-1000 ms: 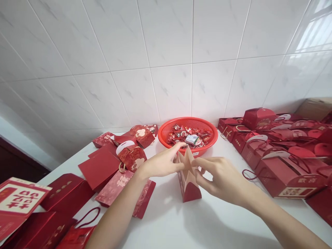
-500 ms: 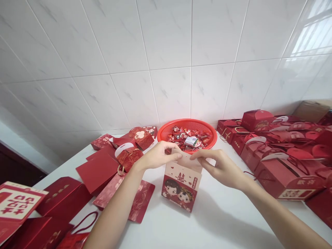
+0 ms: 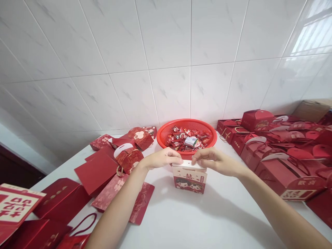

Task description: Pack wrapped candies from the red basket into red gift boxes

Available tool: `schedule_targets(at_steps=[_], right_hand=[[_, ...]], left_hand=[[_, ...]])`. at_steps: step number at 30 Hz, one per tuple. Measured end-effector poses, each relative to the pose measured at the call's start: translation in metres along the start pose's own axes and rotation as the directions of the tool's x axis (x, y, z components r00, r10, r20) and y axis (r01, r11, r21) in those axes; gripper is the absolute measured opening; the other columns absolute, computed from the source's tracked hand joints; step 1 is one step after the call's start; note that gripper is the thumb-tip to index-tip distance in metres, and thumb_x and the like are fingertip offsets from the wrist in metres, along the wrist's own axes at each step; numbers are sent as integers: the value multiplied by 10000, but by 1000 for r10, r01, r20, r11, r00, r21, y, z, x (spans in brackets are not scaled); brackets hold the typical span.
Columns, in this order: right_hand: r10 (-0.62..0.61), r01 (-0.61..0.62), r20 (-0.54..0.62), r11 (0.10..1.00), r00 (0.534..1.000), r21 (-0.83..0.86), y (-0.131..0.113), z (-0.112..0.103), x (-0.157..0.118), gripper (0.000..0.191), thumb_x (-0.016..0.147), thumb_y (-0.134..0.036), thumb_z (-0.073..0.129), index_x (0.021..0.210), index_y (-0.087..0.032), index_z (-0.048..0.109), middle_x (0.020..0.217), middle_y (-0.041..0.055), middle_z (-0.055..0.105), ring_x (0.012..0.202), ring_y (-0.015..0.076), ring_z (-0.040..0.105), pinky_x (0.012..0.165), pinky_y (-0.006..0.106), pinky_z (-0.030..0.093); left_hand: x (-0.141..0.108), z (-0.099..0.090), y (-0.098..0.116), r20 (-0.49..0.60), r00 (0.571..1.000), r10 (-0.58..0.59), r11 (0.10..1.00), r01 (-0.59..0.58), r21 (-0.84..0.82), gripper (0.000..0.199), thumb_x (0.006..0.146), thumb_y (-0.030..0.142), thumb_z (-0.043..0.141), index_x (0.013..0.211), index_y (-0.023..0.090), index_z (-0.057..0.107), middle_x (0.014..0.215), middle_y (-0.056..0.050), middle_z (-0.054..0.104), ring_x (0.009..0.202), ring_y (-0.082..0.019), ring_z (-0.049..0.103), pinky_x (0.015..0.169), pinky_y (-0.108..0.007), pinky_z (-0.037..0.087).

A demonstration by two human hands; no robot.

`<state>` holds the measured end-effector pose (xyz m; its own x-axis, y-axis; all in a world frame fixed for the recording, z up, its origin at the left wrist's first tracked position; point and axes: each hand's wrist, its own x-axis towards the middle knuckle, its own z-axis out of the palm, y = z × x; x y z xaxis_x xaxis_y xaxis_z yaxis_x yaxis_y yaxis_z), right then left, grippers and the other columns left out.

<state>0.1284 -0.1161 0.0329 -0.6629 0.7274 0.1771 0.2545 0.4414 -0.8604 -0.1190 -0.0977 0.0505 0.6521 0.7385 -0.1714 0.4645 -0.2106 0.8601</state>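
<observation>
A small cream and red paper box (image 3: 190, 180) with two cartoon figures on its front stands upright on the white table. My left hand (image 3: 164, 158) pinches the left end of its pale top flap. At the right end of that flap, my right hand (image 3: 216, 161) has thumb and fingers closed on the edge. Just behind the box is a red mesh basket (image 3: 213, 140) holding many wrapped sweets (image 3: 190, 141). The inside of the box is hidden.
Loose red boxes (image 3: 97, 169) and flat red cards lie across the left of the table (image 3: 166, 224). Rows of red handled boxes (image 3: 285, 173) fill the right side. A brown carton (image 3: 311, 110) sits at the far right, and a tiled wall (image 3: 168, 93) rises behind.
The box has shifted a little to the right and now faces me more squarely. Its raised pale top has come down flat, and both hands have lowered slightly onto it.
</observation>
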Motion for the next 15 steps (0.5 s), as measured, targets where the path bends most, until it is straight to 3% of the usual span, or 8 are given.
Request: schedule_targets(at_steps=[5, 9, 12, 15], right_hand=[[-26, 26, 15, 998, 1000, 59, 8, -7, 2, 248, 905, -375, 563, 953, -178, 705, 976, 53, 718, 892, 169, 646, 790, 294, 515], [-76, 87, -236, 996, 969, 35, 19, -22, 20, 243, 878, -365, 589, 929, -159, 709, 1000, 77, 728, 942, 198, 670, 869, 326, 522], [-3, -74, -427, 984, 904, -165, 33, -34, 46, 227, 879, -241, 507, 957, -145, 697, 1022, 88, 736, 937, 197, 681, 860, 313, 529], [50, -236, -482, 913, 875, -333, 47, -41, 75, 314, 858, -106, 420, 996, -129, 702, 1060, 108, 740, 981, 200, 681, 892, 307, 512]], left_hand=[[3, 1, -3, -5, 1000, -7, 1000, 7, -27, 298, 823, 444, 634, 712, 169, 607, 675, 33, 449, 680, -125, 406, 659, -252, 350], [8, 6, -7, -36, 999, 8, 997, -11, -76, 353, 860, 466, 596, 679, 168, 541, 702, 26, 459, 704, -129, 420, 679, -254, 363], [9, 9, -9, -20, 998, 52, 997, -53, -62, 407, 882, 525, 582, 687, 170, 535, 702, 24, 472, 703, -132, 424, 686, -259, 377], [6, 10, -8, -67, 995, 78, 997, -79, -21, 483, 878, 639, 553, 750, 176, 600, 748, 5, 548, 745, -154, 480, 727, -277, 423]])
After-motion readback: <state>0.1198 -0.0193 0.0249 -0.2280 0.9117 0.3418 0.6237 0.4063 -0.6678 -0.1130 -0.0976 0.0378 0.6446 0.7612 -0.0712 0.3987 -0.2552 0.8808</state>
